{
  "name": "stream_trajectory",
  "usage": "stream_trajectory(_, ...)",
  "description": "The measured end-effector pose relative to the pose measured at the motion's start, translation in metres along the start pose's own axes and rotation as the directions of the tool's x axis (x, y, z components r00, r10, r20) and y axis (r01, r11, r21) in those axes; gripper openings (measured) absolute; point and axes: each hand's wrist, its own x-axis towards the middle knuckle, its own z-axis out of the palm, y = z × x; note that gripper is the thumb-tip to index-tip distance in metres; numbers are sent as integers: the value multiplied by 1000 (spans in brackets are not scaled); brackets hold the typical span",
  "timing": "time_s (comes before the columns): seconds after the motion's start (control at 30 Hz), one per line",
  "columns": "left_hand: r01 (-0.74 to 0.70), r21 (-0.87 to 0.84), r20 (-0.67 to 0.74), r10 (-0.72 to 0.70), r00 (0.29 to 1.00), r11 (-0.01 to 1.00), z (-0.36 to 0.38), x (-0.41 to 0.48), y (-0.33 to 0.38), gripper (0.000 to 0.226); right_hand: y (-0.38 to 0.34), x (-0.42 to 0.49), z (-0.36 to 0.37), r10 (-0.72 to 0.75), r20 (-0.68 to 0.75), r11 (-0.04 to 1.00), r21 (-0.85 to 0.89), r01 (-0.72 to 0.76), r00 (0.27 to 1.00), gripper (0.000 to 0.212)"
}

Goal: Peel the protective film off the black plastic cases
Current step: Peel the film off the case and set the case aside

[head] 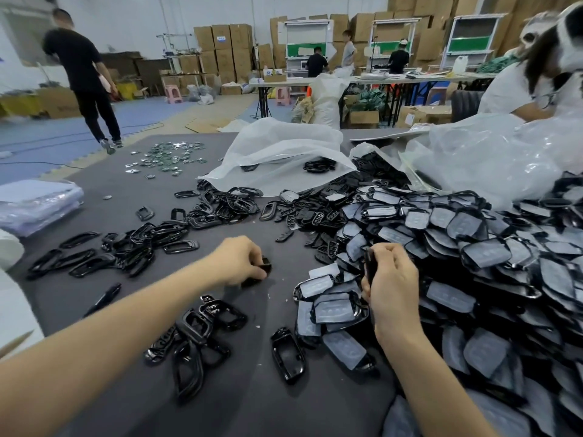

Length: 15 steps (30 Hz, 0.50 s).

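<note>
a grey table [277, 405] is seen from above, and both bare hands are held over it. the left hand [238, 263] is lowered to the table surface near the middle, its fingers curled down and pinched on a small black piece [266, 268] that lies against the mat; what kind of part it is cannot be told. the right hand [392, 280] is raised just to the right of it, with fingers and thumb closed round a black case [369, 263] that is held on edge, so that only its dark narrow side is shown; whether film is on it cannot be told. to the right of that hand, a large pile of film-covered cases [479, 247] is heaped from the near right edge to the far right, each one faced with a pale, cloudy sheet. a single bare case [287, 354] is laid hollow side up near the right forearm. a cluster of glossy black frames [202, 329] is gathered near the left forearm, and more loose frames [126, 250] are scattered further left and far. a white bag [284, 152] is slumped open at the far middle of the table, with black parts spilled from its mouth, and a clear plastic bag [489, 152] is crumpled at the far right. small green and silver parts [167, 156] are spread at the far left. a stack of clear sheets [34, 203] is placed at the left edge. beyond the table, a person in black [82, 74] is seen walking on the floor, and cardboard boxes [224, 52] are stacked against the far wall.
</note>
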Motion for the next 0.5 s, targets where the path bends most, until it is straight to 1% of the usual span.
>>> stream_trajectory(0.07,-14,-88,-35,11,999,996,11,-10,6,11,0,-2,1,-98,-65,994,-62,94,993,16)
stream_trajectory(0.13,-6,-265,-67,-13,998,964,16,-16,12,18,1,0,0,-153,-98,988,-40,149,983,16)
stream_trajectory(0.17,-15,-390,-108,-29,994,921,18,-19,15,19,0,1,0,-169,-97,986,-11,169,981,20)
stream_trajectory(0.23,-105,-640,-243,-71,967,761,23,-26,25,18,-2,3,-1,-195,-62,980,29,197,979,27)
stream_trajectory(0.27,-169,-722,-318,-106,942,671,25,-30,32,16,-3,3,-1,-197,-9,980,40,197,980,31)
stream_trajectory(0.3,-240,-772,-390,-140,910,588,27,-34,40,13,-3,3,-1,-194,87,981,36,191,977,35)
stream_trajectory(0.33,-314,-797,-457,-175,872,516,30,-38,47,10,-2,2,0,-186,227,982,10,189,956,40)
stream_trajectory(0.37,-388,-799,-521,-209,828,459,32,-41,53,10,-1,0,1,-171,381,980,-27,196,909,46)
stream_trajectory(0.4,-457,-785,-579,-234,781,419,35,-45,58,12,1,-3,2,-152,503,976,-61,210,851,53)
stream_trajectory(0.43,-513,-759,-627,-239,741,400,39,-47,61,15,3,-6,4,-137,571,972,-78,220,809,57)
stream_trajectory(0.5,-579,-700,-688,-181,702,417,47,-52,63,22,5,-10,7,-175,591,958,-84,276,788,55)
